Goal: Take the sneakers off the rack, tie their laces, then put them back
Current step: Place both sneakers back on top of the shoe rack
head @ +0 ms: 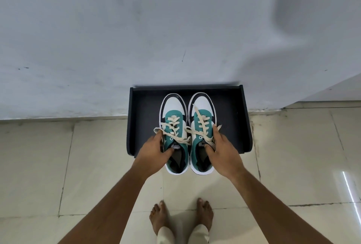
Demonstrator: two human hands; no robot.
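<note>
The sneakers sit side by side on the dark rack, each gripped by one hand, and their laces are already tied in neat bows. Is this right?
Not quite. In the head view the laces are loose and untied, with ends trailing over the sides. The rest holds: the sneakers sit side by side on the dark rack, the left hand gripping one and the right hand the other.

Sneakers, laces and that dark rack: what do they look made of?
Sneakers: smooth teal, white and navy panels with a slight sheen, probably synthetic leather, on white rubbery soles. Laces: flat, cream, matte, likely woven cotton or polyester. Rack: flat black matte board with sharp edges and curved side walls, looking like laminated wood board, though painted metal cannot be ruled out.
</note>
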